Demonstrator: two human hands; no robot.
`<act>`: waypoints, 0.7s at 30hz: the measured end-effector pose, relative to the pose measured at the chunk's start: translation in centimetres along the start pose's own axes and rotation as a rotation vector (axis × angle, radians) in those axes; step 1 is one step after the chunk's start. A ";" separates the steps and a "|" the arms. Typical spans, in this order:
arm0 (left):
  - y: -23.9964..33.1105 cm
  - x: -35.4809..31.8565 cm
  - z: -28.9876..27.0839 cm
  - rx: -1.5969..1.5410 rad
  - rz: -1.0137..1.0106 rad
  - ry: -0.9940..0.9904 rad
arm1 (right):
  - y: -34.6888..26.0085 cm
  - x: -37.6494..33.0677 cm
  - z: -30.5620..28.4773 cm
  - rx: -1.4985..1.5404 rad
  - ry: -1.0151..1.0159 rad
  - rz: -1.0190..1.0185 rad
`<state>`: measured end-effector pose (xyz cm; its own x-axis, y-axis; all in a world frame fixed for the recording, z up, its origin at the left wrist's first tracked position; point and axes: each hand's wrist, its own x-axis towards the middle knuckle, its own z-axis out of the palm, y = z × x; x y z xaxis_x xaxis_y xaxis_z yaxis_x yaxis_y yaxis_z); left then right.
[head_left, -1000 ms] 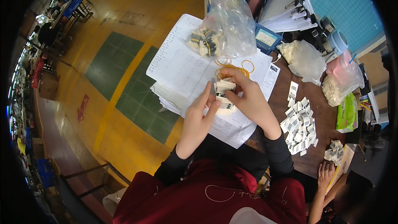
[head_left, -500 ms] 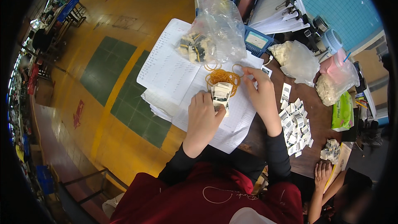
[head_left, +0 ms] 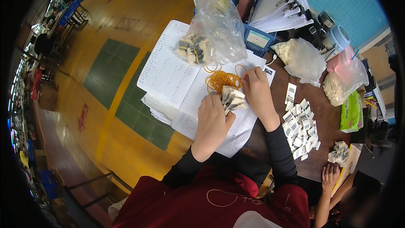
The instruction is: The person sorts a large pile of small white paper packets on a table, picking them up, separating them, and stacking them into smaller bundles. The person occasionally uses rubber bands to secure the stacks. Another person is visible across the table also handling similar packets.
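Note:
My left hand (head_left: 211, 120) is closed around a small stack of white printed labels (head_left: 233, 99), whose ends fan out past the thumb toward the right. Just beyond the stack lies a heap of orange rubber bands (head_left: 221, 80) on printed paper sheets (head_left: 192, 109). One rubber band (head_left: 239, 65) loops up beside the heap and meets the fingertips of my right hand (head_left: 259, 95), which are pinched together on it. To the right, many loose labels (head_left: 301, 128) form a pile on the brown table (head_left: 263, 137).
An open notebook (head_left: 164, 71) lies left, with a clear plastic bag (head_left: 223, 25) of banded bundles over it. Blue file trays (head_left: 257, 40) stand behind. More filled bags (head_left: 301, 63), a green packet (head_left: 351, 112) and another person's hand (head_left: 330, 177) are at right.
The label stack has tilted and turned to the right in my left hand. My right hand has moved slightly left and closer to the stack, its fingers drawn together with the rubber band.

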<state>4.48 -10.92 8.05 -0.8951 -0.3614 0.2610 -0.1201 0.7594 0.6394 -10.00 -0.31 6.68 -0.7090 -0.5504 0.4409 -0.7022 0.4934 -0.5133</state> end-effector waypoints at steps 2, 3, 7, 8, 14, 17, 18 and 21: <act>0.1 0.0 -0.3 -0.110 -0.018 -0.095 | 0.3 -0.1 0.0 0.041 0.004 0.005; 0.2 0.1 -0.7 -0.176 -0.027 -0.130 | 0.5 -0.2 0.0 0.042 -0.019 0.004; -0.1 0.5 -3.9 -0.010 0.065 -0.153 | 0.9 -0.4 0.2 0.074 -0.041 0.017; -0.6 0.5 -5.2 0.128 0.103 -0.201 | 0.8 -0.4 0.3 0.013 -0.037 -0.018; -2.9 0.7 -7.0 0.323 0.180 -0.336 | 0.3 -0.7 0.0 -0.107 0.093 -0.048; -3.2 0.2 -6.5 0.333 0.260 -0.323 | 0.4 -1.0 -0.3 -0.081 0.110 -0.053; -3.3 0.1 -6.4 0.340 0.281 -0.317 | 0.5 -1.0 -0.2 -0.078 0.089 -0.046; -3.3 -0.1 -6.0 0.311 0.317 -0.270 | 0.8 -1.0 -0.3 -0.076 0.038 -0.022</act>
<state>7.56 -16.65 10.21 -0.9821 0.0341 0.1852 0.0901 0.9487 0.3031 -9.88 0.85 6.03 -0.6944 -0.5365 0.4795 -0.7194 0.5320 -0.4466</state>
